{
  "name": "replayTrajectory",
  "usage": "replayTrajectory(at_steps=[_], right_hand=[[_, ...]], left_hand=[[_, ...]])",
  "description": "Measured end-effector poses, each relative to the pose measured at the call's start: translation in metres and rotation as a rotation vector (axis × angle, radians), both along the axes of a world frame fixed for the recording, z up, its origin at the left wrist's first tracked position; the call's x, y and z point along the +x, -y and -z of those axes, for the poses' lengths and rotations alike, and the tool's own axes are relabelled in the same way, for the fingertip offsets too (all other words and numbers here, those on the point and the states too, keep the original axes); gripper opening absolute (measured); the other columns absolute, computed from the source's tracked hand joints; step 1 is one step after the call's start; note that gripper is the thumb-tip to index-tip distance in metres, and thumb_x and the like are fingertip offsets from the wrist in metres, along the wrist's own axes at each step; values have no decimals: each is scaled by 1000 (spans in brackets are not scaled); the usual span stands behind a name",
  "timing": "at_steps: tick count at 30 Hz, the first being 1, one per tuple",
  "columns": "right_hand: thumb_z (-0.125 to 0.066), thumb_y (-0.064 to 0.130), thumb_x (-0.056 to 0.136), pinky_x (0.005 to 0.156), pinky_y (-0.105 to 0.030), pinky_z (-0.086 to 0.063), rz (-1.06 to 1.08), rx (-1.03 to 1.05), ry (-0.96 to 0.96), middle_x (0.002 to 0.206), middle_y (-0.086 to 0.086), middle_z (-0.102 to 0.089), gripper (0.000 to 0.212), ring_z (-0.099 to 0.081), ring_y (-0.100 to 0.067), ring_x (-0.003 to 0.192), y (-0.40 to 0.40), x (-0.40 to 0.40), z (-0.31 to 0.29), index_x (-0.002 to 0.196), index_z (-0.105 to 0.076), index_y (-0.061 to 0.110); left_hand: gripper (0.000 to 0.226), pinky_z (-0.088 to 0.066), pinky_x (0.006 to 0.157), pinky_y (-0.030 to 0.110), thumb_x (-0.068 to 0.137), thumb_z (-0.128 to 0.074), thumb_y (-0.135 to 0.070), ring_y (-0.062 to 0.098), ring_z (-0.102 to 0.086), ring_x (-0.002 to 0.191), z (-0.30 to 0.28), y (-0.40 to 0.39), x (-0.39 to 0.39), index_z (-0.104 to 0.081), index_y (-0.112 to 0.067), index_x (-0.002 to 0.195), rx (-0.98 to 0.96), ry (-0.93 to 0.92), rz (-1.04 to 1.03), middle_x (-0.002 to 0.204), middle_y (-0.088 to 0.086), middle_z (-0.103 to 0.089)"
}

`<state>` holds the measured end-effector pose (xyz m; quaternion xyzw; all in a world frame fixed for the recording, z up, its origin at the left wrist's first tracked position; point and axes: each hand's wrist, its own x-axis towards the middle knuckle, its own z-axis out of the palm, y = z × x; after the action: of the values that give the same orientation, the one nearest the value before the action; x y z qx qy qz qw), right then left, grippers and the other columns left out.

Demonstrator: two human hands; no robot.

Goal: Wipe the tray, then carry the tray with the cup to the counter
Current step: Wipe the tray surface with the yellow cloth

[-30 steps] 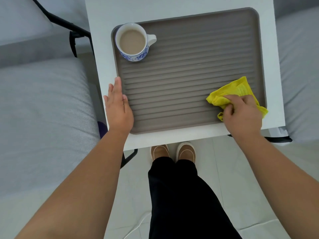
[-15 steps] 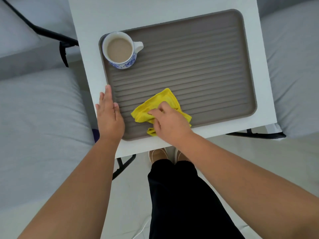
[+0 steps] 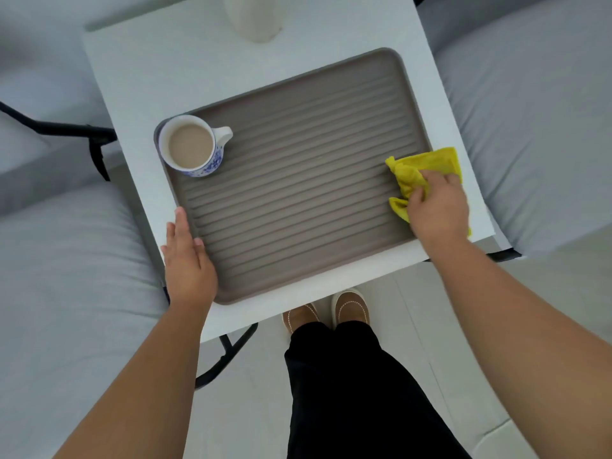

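A ribbed grey-brown tray [image 3: 298,200] lies on a small white table [image 3: 159,77]. A white cup with a blue pattern [image 3: 193,146], full of a milky brown drink, stands in the tray's far left corner. My right hand [image 3: 437,203] presses a crumpled yellow cloth [image 3: 427,164] onto the tray's right edge, fingers closed on it. My left hand [image 3: 187,256] lies flat along the tray's near left rim, fingers together, holding nothing.
A pale vase or jug base [image 3: 255,18] stands at the table's far edge. Grey cushioned seats flank the table on the left [image 3: 66,276] and right [image 3: 536,127]. Black table legs [image 3: 225,352] and my feet [image 3: 328,313] show below, on a pale floor.
My right hand has swept the yellow cloth from the tray's near middle back to its right edge. The left hand has stayed on the left rim. The view shifted slightly.
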<state>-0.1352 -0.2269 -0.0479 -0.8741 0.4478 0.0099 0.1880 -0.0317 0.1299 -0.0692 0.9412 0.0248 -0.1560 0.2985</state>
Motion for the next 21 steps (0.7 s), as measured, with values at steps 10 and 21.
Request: replayTrajectory(at_steps=[10, 21], right_hand=[[-49, 18, 89, 78, -40, -44, -183, 131, -44, 116, -14, -51, 30, -54, -33, 96, -97, 28, 0, 114, -61, 6], [-74, 18, 66, 85, -46, -45, -661, 25, -113, 123, -19, -58, 36, -56, -40, 101, -89, 24, 0, 101, -70, 12]], left_hand=[[57, -15, 120, 49, 104, -30, -15, 23, -13, 149, 0, 4, 0, -11, -38, 153, 47, -7, -14, 161, 0, -19], [57, -15, 119, 50, 104, -30, -17, 25, -11, 149, -1, 3, 1, -10, -40, 153, 56, -37, -3, 162, 3, -16]])
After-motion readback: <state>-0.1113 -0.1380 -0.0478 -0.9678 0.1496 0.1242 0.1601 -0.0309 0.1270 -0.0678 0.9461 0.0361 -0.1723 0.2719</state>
